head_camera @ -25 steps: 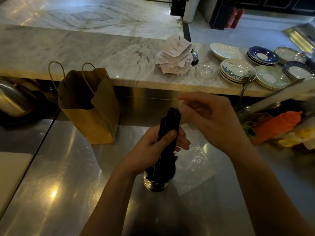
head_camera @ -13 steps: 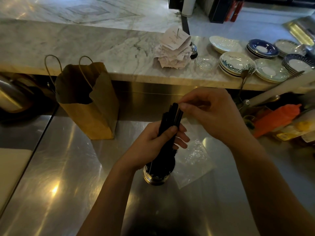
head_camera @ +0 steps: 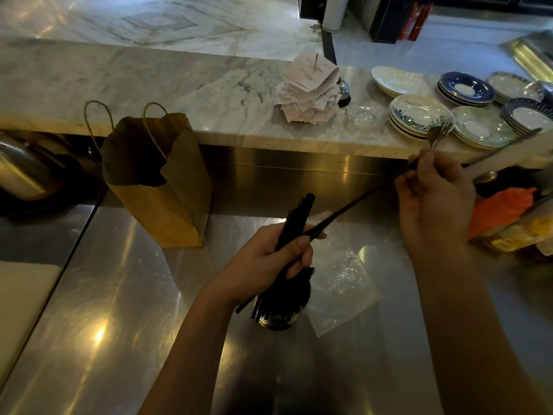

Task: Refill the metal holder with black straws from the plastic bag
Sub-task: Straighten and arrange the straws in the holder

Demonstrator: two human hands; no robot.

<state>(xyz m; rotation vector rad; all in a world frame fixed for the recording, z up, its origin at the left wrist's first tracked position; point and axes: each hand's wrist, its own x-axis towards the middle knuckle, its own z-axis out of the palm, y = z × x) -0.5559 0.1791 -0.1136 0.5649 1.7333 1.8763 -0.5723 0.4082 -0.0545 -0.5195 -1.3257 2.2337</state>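
Change since half a second ago: the right hand (head_camera: 434,199), then pinched at the top of the bundle, has drawn away up and to the right, and a single straw (head_camera: 359,200) now spans the gap between the two hands. The left hand (head_camera: 269,259) has not shifted from the bundle.

Left hand: closed around the bundle of straws (head_camera: 294,226), thumb across the front. The bundle stands near upright, long axis leaning slightly right at the top, lower ends in the holder (head_camera: 279,317). A few straw ends splay out to the left at the holder's rim.

Right hand: fingers closed, pinching the upper end of the single straw. That straw runs on a diagonal, lower end at the left hand's fingers, upper end pointing up and right toward the plates (head_camera: 419,115).

The holder stands on the steel desk (head_camera: 119,295), below the left hand. The plastic bag (head_camera: 341,283) lies flat on the desk, touching or just beside the holder on its right. A paper bag (head_camera: 161,181) stands upright, well apart to the left.
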